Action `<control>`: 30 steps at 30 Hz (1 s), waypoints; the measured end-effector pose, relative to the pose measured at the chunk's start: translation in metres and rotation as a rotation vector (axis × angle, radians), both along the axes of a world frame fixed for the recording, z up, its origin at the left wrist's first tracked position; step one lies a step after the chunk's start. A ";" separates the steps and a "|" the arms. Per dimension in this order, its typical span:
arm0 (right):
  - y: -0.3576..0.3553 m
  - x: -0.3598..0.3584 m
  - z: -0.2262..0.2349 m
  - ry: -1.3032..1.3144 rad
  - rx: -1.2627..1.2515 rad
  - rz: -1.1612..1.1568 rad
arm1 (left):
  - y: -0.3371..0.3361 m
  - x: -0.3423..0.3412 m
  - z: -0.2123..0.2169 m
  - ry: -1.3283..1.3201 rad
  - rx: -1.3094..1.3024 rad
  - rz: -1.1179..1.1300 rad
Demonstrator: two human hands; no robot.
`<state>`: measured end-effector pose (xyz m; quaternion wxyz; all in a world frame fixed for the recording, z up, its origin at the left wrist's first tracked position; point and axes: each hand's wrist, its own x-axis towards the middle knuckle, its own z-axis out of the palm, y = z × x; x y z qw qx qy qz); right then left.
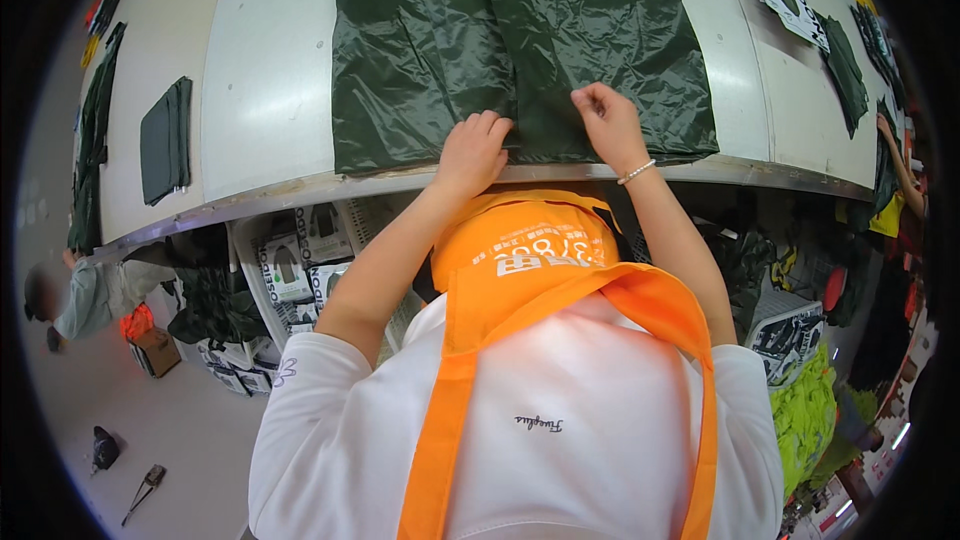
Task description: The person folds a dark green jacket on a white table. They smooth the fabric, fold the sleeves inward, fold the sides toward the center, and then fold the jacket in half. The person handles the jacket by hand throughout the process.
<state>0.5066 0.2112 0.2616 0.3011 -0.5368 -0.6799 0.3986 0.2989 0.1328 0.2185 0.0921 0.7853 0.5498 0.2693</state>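
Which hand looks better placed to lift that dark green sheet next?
Probably the right hand: its fingertips pinch a fold of the green sheet near the table edge. The left hand only presses flat on the hem.

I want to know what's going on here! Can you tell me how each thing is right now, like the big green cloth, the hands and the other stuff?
Dark green garment: spread flat on the white table, wrinkled.
Left hand: pressing on the garment's near edge.
Right hand: pinching the garment near its edge.
Folded green piece: folded, lying alone on the table.
Orange apron: worn over a white shirt.
Boxes: stacked under the table.
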 end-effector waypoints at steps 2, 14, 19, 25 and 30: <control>-0.007 -0.002 -0.002 -0.032 -0.091 0.058 | -0.004 -0.003 -0.014 -0.026 0.010 0.055; -0.020 -0.018 0.027 0.012 -0.208 0.267 | 0.005 -0.016 0.040 -0.102 0.415 0.053; -0.017 -0.023 0.020 0.054 -0.226 0.277 | 0.006 -0.013 0.047 -0.103 0.460 0.042; -0.014 -0.027 0.031 0.100 -0.288 0.307 | 0.005 -0.013 0.050 -0.086 0.481 0.053; -0.014 -0.031 0.032 0.126 -0.309 0.329 | 0.005 -0.015 0.050 -0.098 0.502 0.064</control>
